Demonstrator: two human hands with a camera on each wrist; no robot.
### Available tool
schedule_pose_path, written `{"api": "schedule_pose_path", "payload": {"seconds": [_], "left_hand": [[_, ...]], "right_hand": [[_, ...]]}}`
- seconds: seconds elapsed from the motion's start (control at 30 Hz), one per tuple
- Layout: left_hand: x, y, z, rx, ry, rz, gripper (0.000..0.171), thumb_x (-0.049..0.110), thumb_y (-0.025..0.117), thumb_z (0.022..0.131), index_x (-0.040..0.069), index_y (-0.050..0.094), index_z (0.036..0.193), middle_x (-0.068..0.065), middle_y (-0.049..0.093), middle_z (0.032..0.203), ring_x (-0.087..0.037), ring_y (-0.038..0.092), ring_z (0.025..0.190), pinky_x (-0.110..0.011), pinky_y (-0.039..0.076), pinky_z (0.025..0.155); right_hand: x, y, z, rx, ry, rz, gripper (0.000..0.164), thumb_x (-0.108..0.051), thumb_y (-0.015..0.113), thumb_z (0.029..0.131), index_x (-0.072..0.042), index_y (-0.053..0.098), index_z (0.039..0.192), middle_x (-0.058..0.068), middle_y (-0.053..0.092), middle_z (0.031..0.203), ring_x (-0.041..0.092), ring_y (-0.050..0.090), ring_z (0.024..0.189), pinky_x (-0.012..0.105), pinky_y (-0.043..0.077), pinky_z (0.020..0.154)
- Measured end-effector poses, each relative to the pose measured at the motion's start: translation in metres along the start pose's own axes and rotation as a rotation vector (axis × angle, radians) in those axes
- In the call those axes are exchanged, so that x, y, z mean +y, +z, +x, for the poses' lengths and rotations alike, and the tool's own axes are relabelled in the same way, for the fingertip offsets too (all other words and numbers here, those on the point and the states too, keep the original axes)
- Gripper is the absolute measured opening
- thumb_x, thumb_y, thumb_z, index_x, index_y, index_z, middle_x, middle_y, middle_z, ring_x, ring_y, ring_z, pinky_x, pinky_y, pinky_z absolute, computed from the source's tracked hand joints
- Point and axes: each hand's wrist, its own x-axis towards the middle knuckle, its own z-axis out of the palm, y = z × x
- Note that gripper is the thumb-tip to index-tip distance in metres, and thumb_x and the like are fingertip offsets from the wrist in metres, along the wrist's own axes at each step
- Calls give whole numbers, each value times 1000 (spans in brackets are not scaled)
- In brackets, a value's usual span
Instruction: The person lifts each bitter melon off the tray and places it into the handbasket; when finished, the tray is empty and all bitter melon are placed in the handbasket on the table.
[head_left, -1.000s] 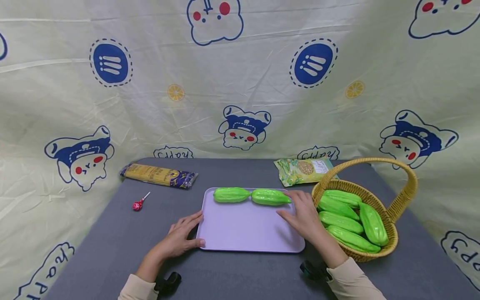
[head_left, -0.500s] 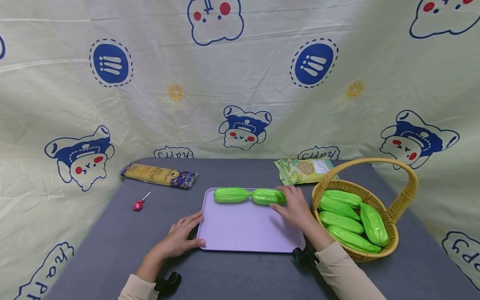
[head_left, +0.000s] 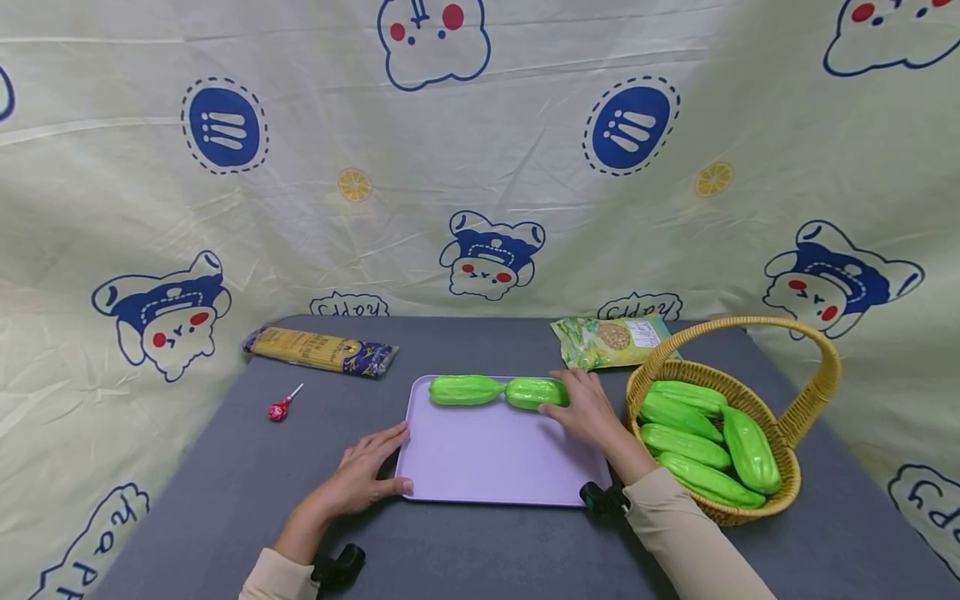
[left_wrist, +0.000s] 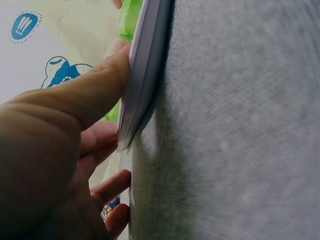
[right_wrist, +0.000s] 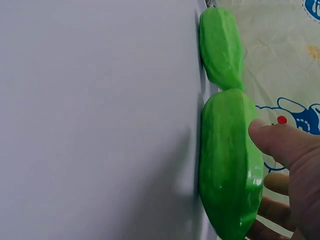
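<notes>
On the lilac tray (head_left: 491, 454), two glossy, ridged green gourds lie end to end along the far edge. My right hand (head_left: 588, 408) has its thumb on the near side and its fingers on the far side of the right gourd (head_left: 531, 393). The left gourd (head_left: 465, 390) meets it tip to tip. In the right wrist view my thumb tip (right_wrist: 257, 129) overlaps the right gourd's ridge, with fingers partly hidden behind. My left hand (head_left: 360, 479) touches the tray's left edge, fingers extended and thumb at the near corner. In the left wrist view the thumb (left_wrist: 107, 75) rests against the tray's side.
A wicker basket (head_left: 791, 492) with a tall handle stands right of the tray, holding several green gourds. A green bag (head_left: 592, 346) lies at the back right. At the back left is a yellow and purple packet (head_left: 322, 350), with a red lollipop (head_left: 279, 410) nearer.
My right hand has moved left from the right gourd's end to further over it, thumb and fingers now on either side. My left hand and both gourds on the tray stay put.
</notes>
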Motion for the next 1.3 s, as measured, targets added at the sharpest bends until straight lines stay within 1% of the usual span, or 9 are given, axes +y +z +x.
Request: {"api": "schedule_pose_path", "payload": {"seconds": [0.17, 0.33, 0.53, 0.7, 0.8, 1.1, 1.3], "left_hand": [[0, 0, 0, 0, 6, -2, 78, 41, 69, 81, 10, 37, 145, -5, 30, 155, -37, 30, 136, -63, 22, 100], [0, 0, 0, 0, -1, -1, 78, 41, 70, 81, 11, 37, 145, -5, 30, 155, -37, 30, 136, -64, 21, 100], [1, 0, -1, -1, -9, -11, 78, 41, 70, 81, 12, 37, 145, -4, 29, 156, -37, 30, 136, -67, 19, 101], [1, 0, -1, 4, -7, -7, 77, 40, 70, 81, 12, 37, 145, -4, 30, 155, -37, 30, 137, -69, 18, 101], [1, 0, -1, 5, -8, -5, 77, 40, 70, 81, 12, 38, 145, -4, 30, 155, -37, 30, 136, -67, 19, 101], [1, 0, 0, 2, -13, 2, 77, 41, 70, 81, 12, 38, 145, -3, 30, 155, -36, 30, 137, -63, 22, 100], [1, 1, 0, 8, -13, 18, 78, 42, 70, 80, 13, 38, 145, -3, 31, 155, -35, 31, 136, -62, 24, 99]], "right_hand": [[3, 2, 2, -25, 17, -1, 62, -32, 74, 80, -5, 52, 131, 20, 53, 128, 36, 46, 112, 50, 40, 90], [3, 2, 4, -46, 37, 3, 62, -32, 72, 81, -4, 51, 132, 20, 52, 129, 37, 46, 112, 51, 39, 91], [4, 2, 6, -59, 48, -9, 58, -29, 71, 82, -4, 53, 131, 21, 53, 128, 38, 47, 111, 51, 38, 91], [5, 3, 5, -48, 40, -11, 54, -26, 71, 83, -4, 54, 129, 21, 54, 126, 38, 47, 110, 52, 37, 92], [5, 3, 5, -40, 29, -11, 53, -24, 71, 82, -3, 55, 128, 21, 55, 124, 38, 48, 108, 52, 37, 90], [2, -1, 1, -14, 40, 10, 53, -24, 71, 83, -5, 54, 129, 20, 54, 127, 37, 46, 111, 52, 35, 93], [-6, -9, -3, 36, -13, 16, 51, -23, 71, 83, -4, 55, 128, 20, 55, 126, 36, 47, 110, 50, 37, 90]]}}
